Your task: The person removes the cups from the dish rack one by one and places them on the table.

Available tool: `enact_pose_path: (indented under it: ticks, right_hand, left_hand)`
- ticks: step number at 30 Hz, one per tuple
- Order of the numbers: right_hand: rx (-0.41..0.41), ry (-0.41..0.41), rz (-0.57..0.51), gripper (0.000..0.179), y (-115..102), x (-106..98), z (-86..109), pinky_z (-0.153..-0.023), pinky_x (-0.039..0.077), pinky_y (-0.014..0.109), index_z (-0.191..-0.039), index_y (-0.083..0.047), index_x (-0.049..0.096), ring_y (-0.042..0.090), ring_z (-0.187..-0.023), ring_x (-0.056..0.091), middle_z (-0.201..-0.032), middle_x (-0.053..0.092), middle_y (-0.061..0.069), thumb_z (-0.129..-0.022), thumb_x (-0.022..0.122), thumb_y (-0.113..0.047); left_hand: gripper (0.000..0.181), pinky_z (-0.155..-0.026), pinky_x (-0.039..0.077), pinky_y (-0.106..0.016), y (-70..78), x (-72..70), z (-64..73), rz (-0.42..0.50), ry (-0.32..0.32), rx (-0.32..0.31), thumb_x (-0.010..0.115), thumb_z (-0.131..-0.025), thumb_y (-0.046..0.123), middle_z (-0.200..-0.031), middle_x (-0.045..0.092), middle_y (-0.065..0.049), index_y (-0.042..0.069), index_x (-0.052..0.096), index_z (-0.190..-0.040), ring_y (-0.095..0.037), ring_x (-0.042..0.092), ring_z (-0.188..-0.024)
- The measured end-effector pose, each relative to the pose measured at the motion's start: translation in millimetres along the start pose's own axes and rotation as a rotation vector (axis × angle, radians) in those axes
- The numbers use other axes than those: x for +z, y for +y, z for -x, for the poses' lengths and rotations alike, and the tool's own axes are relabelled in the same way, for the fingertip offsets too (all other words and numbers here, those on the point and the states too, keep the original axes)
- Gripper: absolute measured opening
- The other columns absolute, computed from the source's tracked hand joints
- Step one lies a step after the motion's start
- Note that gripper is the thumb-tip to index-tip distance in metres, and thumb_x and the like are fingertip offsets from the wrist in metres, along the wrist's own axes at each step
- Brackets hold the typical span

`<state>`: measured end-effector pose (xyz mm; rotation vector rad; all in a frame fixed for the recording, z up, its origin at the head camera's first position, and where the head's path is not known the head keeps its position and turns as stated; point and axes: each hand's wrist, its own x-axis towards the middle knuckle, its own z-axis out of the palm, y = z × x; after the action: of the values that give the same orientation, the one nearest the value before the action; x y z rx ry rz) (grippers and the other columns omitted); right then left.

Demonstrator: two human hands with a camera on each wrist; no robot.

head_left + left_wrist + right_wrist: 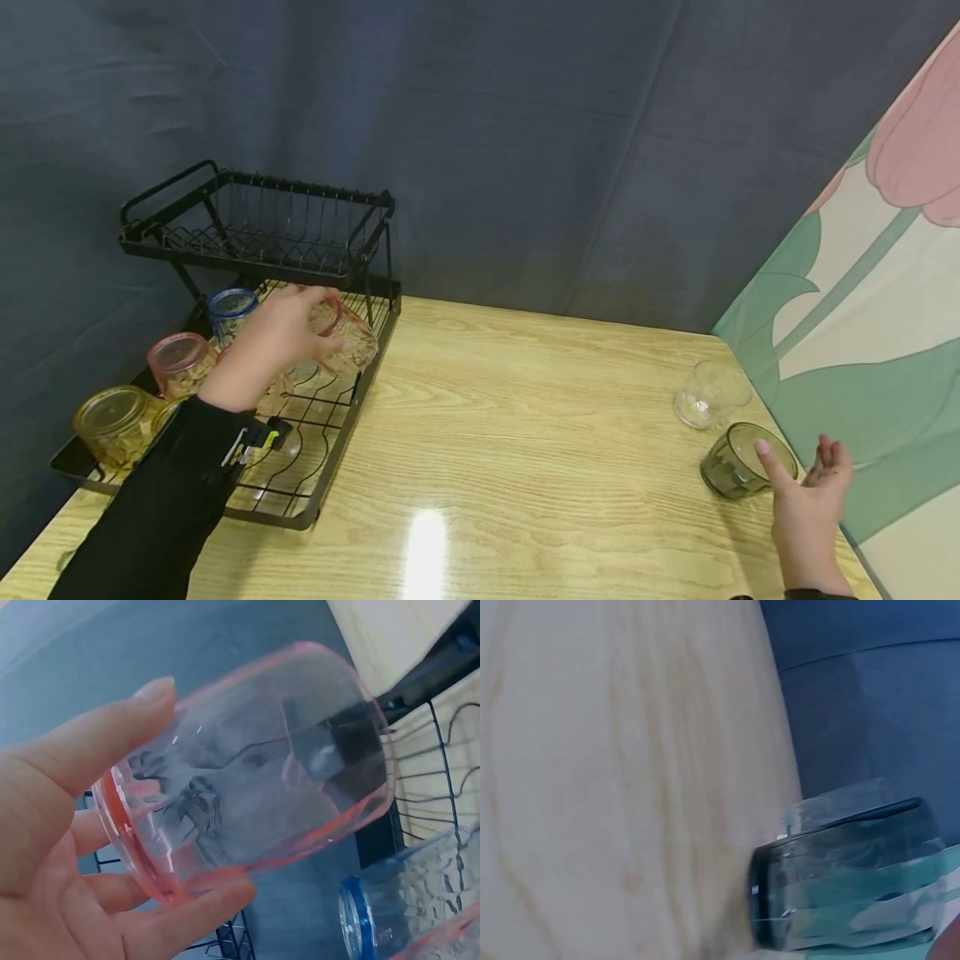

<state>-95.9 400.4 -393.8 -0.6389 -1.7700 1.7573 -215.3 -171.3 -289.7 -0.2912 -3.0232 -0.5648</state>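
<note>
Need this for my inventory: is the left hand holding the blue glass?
No, the left hand holds a pink glass instead.

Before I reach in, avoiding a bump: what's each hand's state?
Left hand: holding a pink glass.
Right hand: open, near the green glass.
</note>
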Motion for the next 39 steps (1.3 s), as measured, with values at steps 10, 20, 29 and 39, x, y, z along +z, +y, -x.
enact_pose_path:
  ticks: [10,20,29,39]
  right_hand:
    - [-0.247,-0.029,-0.107,0.085,-24.4,17.4,20.7,-0.116,-0.007,0.017,-0.149,-0.014,0.003,0.006,-0.143,-0.002,-0.159,0.006,0.001,-0.087,0.057,0.005]
    - [-0.443,-0.328,-0.375,0.079,-43.5,68.4,52.2,-0.119,-0.004,0.023,-0.148,-0.004,0.009,0.020,-0.145,0.000,-0.157,0.004,0.017,-0.084,0.045,0.024]
    - [-0.453,-0.528,-0.474,0.078,-52.8,106.0,72.4,-0.120,-0.001,0.026,-0.149,-0.001,0.006,0.021,-0.146,-0.001,-0.159,-0.001,0.017,-0.087,0.051,0.015]
    - [-0.502,-0.685,-0.536,0.080,-56.6,145.1,90.3,-0.121,0.001,0.029,-0.149,0.001,0.004,0.023,-0.146,-0.001,-0.160,0.000,0.017,-0.089,0.058,0.003]
  left_hand:
    - [0.078,-0.084,0.049,-0.056,15.0,-1.5,5.0,0.168,-0.059,0.043,0.070,-0.075,0.055,-0.123,0.055,-0.023,0.009,0.046,-0.133,-0.040,0.052,-0.107]
    - [0.079,-0.071,0.045,-0.039,20.9,14.5,10.2,0.402,-0.010,0.050,0.067,-0.077,0.055,-0.117,0.053,-0.017,0.007,0.043,-0.134,-0.031,0.049,-0.093]
    - [0.068,-0.079,0.050,-0.044,42.7,25.6,13.3,0.636,0.024,0.046,0.067,-0.082,0.047,-0.130,0.047,-0.019,0.012,0.042,-0.134,-0.034,0.050,-0.105]
    - [0.056,-0.078,0.056,-0.022,79.1,42.7,17.0,1.141,-0.020,0.106,0.061,-0.091,0.021,-0.131,0.041,-0.018,0.007,0.033,-0.138,-0.018,0.055,-0.101]
